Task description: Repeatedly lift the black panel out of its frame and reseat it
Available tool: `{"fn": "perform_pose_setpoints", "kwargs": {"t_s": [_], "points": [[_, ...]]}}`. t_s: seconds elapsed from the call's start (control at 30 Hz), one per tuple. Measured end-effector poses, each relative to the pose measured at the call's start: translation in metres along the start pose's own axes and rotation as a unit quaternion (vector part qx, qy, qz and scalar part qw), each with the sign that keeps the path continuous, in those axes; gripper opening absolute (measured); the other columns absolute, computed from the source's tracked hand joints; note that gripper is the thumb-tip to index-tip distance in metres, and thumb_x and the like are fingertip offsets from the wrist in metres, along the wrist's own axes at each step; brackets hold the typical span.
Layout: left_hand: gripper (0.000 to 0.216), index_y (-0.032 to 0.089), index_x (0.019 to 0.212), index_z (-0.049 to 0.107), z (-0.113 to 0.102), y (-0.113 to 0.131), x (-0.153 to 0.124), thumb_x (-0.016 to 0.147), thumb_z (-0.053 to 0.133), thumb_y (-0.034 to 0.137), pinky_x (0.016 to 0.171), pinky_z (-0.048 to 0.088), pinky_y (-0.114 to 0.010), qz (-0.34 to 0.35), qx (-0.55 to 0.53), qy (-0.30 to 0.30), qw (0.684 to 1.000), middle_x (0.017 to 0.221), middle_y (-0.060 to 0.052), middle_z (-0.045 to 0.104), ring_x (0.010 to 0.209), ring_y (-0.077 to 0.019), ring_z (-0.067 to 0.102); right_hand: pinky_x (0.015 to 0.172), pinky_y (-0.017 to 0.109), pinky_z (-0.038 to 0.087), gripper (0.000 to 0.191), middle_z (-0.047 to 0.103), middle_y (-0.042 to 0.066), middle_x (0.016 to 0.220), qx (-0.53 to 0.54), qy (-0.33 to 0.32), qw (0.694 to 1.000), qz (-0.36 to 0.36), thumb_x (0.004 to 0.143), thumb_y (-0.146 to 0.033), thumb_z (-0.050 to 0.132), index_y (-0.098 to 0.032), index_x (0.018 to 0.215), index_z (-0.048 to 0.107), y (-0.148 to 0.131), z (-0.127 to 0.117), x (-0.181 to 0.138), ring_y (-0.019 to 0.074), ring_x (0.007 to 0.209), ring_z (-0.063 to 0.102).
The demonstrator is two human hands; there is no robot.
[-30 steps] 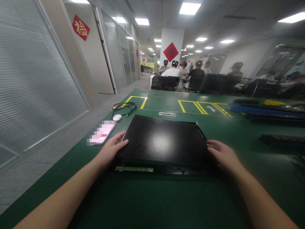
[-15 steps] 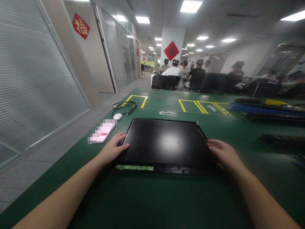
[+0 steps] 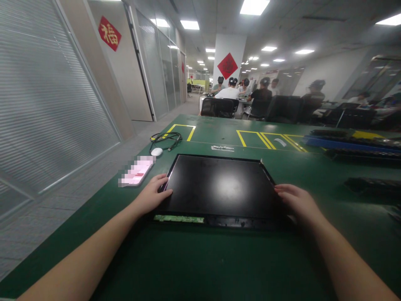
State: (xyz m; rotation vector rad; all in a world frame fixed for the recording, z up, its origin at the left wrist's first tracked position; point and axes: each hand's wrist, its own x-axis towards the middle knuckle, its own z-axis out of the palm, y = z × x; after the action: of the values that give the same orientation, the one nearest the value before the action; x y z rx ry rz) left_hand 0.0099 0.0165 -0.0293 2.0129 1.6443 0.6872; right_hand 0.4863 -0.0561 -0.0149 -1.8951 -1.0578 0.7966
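A flat black display panel [image 3: 219, 186] lies in a dark frame on the green table [image 3: 200, 259], with a green circuit strip [image 3: 178, 218] along its near edge. My left hand [image 3: 153, 195] grips the panel's left edge, thumb on top and fingers curled at the side. At the right edge my right hand [image 3: 296, 201] rests with its fingers closed around the rim.
A phone [image 3: 137, 172], a white mouse [image 3: 156, 151] and a coiled black cable [image 3: 165, 139] lie to the left. Yellow outlines mark the far tabletop. Dark trays and a blue strip [image 3: 351, 144] sit at the right. Several people sit at desks beyond.
The panel, raised at its near edge a second ago, has been lowered flat into the frame. Both hands stayed at its sides.
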Motion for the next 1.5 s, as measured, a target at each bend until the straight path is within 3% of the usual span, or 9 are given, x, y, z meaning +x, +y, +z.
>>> {"fn": "perform_pose_setpoints", "kwargs": {"t_s": [0.37,0.53,0.8,1.13,1.5], "points": [[0.070,0.012,0.127,0.065,-0.005,0.004,-0.003,0.077,0.058,0.059,0.118,0.029,-0.052,0.022,0.015,-0.024,0.999,0.151,-0.021,0.046,0.139,-0.0400,0.044,0.063,0.034,0.053,0.030,0.078,0.010,0.093,-0.036,0.017,0.998,-0.040,0.067,-0.033,0.063,-0.021,0.091,0.075,0.001,0.000,0.002,0.0248,0.077,0.070],[0.067,0.010,0.127,0.064,-0.004,0.007,-0.003,0.078,0.058,0.056,0.118,0.030,-0.052,0.033,0.031,-0.024,0.999,0.150,-0.022,0.046,0.139,-0.0406,0.044,0.065,0.036,0.054,0.033,0.077,0.010,0.088,-0.031,0.022,0.999,-0.022,0.067,-0.034,0.062,-0.021,0.094,0.075,0.002,0.001,0.001,0.0238,0.071,0.069],[0.077,0.018,0.145,0.053,-0.010,0.018,-0.016,0.078,0.066,0.055,0.118,0.025,-0.058,0.063,0.058,-0.079,0.993,0.164,-0.020,0.028,0.148,-0.0427,0.027,0.065,0.035,0.053,0.036,0.077,0.011,0.095,-0.093,0.030,0.995,-0.023,0.068,-0.037,0.062,-0.019,0.096,0.075,-0.004,0.000,-0.002,0.0266,0.079,0.071],[0.066,0.034,0.135,0.064,-0.032,0.019,-0.020,0.072,0.079,0.048,0.115,0.031,-0.058,0.158,0.061,-0.145,0.975,0.161,-0.010,0.038,0.146,-0.0394,0.033,0.076,0.038,0.053,0.030,0.078,0.008,0.093,-0.127,0.029,0.990,-0.052,0.067,-0.039,0.061,-0.024,0.088,0.075,-0.005,-0.003,0.000,0.0291,0.087,0.072],[0.060,0.036,0.129,0.068,-0.035,0.024,-0.019,0.070,0.081,0.038,0.111,0.038,-0.053,0.168,0.040,-0.156,0.973,0.155,-0.007,0.048,0.140,-0.0362,0.043,0.082,0.039,0.053,0.028,0.079,0.007,0.092,-0.149,0.044,0.985,-0.071,0.068,-0.040,0.061,-0.025,0.086,0.076,-0.003,-0.003,0.001,0.0288,0.089,0.072]]}}
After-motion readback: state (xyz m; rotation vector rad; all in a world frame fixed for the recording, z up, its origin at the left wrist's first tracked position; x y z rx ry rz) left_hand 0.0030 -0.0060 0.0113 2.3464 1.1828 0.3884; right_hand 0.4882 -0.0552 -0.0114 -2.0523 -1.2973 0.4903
